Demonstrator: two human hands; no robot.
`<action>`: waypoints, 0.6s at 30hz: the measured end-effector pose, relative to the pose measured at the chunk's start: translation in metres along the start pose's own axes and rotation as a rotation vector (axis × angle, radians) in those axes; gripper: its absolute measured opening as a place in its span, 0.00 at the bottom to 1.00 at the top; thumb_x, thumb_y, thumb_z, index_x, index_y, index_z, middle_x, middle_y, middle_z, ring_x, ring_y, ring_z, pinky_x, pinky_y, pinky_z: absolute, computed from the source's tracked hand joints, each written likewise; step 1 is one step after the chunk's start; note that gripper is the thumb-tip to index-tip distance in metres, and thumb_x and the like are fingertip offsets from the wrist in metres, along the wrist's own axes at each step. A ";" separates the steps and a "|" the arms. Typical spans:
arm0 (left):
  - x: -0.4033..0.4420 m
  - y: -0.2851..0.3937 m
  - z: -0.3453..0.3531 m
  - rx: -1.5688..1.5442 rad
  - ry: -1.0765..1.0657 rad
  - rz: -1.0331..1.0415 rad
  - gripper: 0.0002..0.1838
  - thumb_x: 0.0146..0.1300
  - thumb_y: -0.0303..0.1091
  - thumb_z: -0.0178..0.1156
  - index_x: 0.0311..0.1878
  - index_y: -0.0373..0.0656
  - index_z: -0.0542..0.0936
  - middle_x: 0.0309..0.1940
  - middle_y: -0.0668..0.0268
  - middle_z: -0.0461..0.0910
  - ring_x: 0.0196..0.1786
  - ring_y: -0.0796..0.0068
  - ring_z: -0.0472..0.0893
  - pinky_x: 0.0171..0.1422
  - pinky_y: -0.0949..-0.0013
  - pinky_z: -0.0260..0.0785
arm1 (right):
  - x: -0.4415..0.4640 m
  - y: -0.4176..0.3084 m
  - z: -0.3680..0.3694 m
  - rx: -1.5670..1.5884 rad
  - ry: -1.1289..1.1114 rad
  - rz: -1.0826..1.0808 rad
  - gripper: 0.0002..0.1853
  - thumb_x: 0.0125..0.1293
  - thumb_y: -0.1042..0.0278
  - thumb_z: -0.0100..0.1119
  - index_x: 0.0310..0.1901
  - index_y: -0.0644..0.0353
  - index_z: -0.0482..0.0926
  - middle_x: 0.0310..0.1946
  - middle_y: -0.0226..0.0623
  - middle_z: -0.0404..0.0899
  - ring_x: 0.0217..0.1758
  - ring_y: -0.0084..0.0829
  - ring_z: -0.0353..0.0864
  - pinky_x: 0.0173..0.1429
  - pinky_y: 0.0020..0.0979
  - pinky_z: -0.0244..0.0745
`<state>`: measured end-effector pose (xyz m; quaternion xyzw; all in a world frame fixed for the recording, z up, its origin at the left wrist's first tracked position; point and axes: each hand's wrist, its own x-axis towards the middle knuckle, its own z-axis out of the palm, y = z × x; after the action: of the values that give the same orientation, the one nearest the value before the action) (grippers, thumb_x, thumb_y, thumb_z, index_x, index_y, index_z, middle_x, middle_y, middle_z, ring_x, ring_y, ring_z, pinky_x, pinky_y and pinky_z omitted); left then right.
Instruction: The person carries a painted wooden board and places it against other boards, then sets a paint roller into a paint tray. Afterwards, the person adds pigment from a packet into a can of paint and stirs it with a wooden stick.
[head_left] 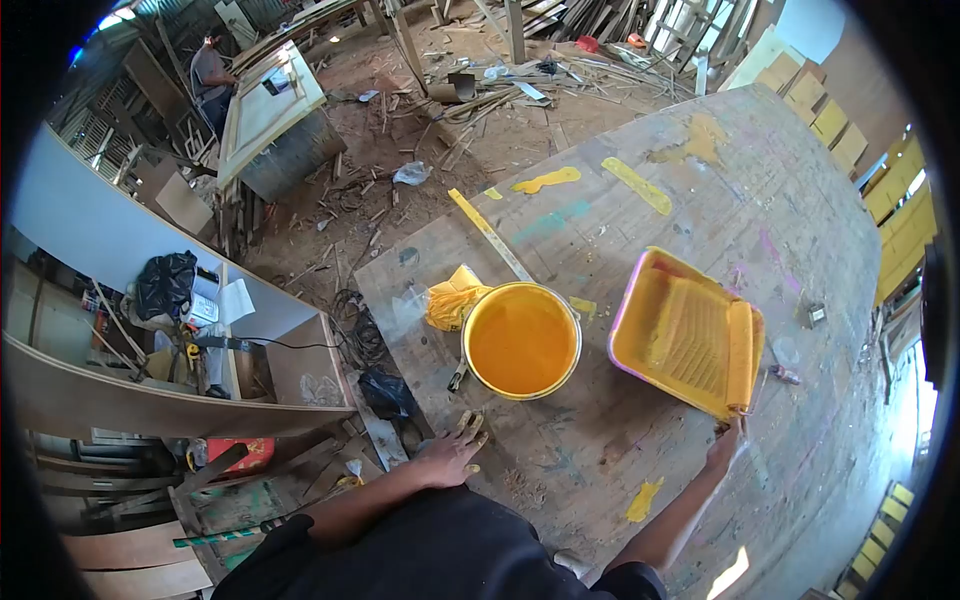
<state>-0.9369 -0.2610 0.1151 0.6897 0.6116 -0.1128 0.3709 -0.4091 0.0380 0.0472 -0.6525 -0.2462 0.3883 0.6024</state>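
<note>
My left hand rests on the near edge of the worktable, its fingers spread and stained yellow, with nothing in it. Just beyond it stands an open bucket of orange-yellow paint. A crumpled yellow plastic bag lies against the bucket's far left side. To the right is a paint tray with a pink-edged rim, coated in yellow paint. Across its right side lies a paint-soaked roller. My right hand is closed around the roller's handle at the tray's near right corner; the fingers partly hide the handle.
A paint-smeared stick lies beyond the bucket on the worktable. A small metal piece is at the right. An open cabinet stands at the left. Farther back, a person stands beside another workbench; wood scraps litter the floor.
</note>
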 end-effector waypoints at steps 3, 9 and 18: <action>-0.006 -0.019 0.005 -0.103 0.095 0.075 0.36 0.75 0.48 0.60 0.80 0.40 0.66 0.86 0.45 0.48 0.86 0.42 0.50 0.87 0.49 0.51 | -0.047 -0.004 -0.010 -0.009 -0.013 0.009 0.15 0.68 0.62 0.71 0.53 0.58 0.86 0.30 0.26 0.81 0.29 0.18 0.77 0.32 0.26 0.70; -0.010 -0.071 -0.033 -0.543 0.317 0.068 0.24 0.71 0.40 0.62 0.66 0.40 0.80 0.55 0.44 0.84 0.57 0.40 0.83 0.61 0.51 0.76 | -0.115 -0.016 0.064 -0.403 -0.171 -0.586 0.17 0.70 0.65 0.70 0.53 0.67 0.83 0.38 0.37 0.85 0.42 0.28 0.83 0.50 0.31 0.79; 0.029 -0.167 -0.059 -0.464 1.153 -0.169 0.11 0.60 0.31 0.64 0.44 0.39 0.80 0.44 0.50 0.81 0.51 0.43 0.79 0.56 0.49 0.72 | -0.173 -0.113 0.390 -0.925 -1.192 -0.529 0.22 0.61 0.55 0.75 0.44 0.68 0.85 0.38 0.49 0.87 0.41 0.39 0.86 0.51 0.37 0.80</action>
<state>-1.1030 -0.2046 0.0765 0.4904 0.7743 0.3842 0.1115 -0.8054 0.1504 0.2047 -0.4388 -0.8094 0.3744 0.1101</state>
